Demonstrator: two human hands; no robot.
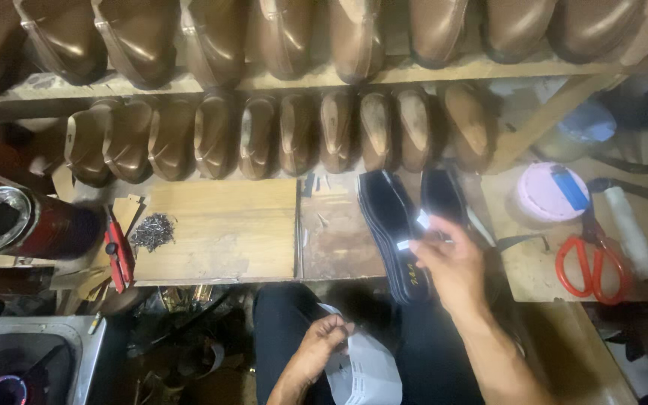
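My right hand (450, 266) is raised over a stack of dark shoe insoles (391, 225) on the workbench, pinching a small white sticker (408, 244) between thumb and fingers. My left hand (322, 346) is low over my lap, holding a white sheet of labels (365, 371). A second dark insole stack (444, 195) lies just right of the first.
Two shelves of brown shoe lasts (264, 135) fill the back. A wooden board (219, 229), a pile of small nails (151, 230), red pliers (118, 255) and a metal tin (1, 217) lie left. Red-handled scissors (590, 266), a pink lidded tub (549, 191) and a white roll (631, 229) sit right.
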